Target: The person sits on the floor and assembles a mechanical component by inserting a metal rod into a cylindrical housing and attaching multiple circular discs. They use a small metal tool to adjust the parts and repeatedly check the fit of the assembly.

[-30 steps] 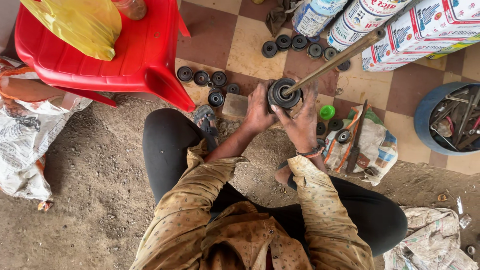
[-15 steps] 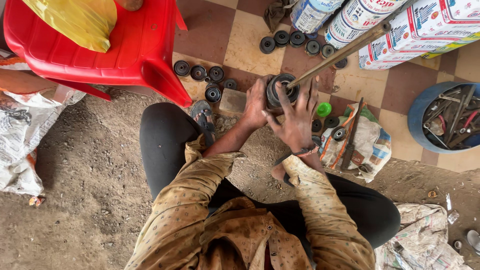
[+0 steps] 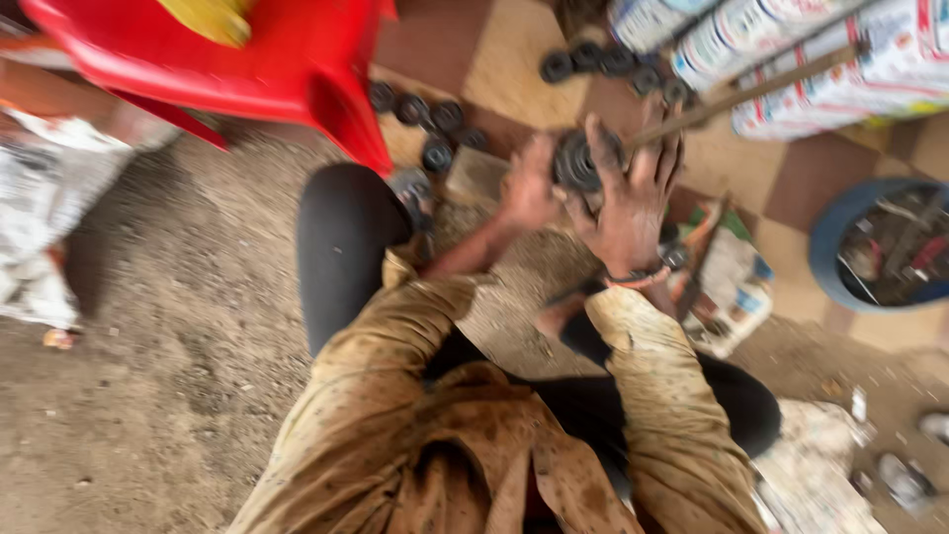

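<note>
A dark round metal part point(image 3: 575, 160) sits on the end of a long metal rod point(image 3: 751, 91) that slants up to the right. My left hand point(image 3: 529, 188) grips the part from the left. My right hand point(image 3: 633, 198) lies spread over its right side, fingers apart and pressed on it. The frame is blurred, so the exact grip is hard to read. Both hands are greasy, and a band circles my right wrist. I am squatting on the ground with my knees apart.
Several similar dark round parts point(image 3: 425, 117) lie in a row on the tiled floor by a red plastic chair point(image 3: 247, 59). More parts point(image 3: 603, 61) lie near the white printed sacks point(image 3: 791, 49). A blue tub point(image 3: 880, 247) of tools stands right. A printed bag point(image 3: 732, 287) lies beside my right arm.
The view has shifted and blurred. My right hand has spread further over the round part, and both hands stay on it at the rod's end.
</note>
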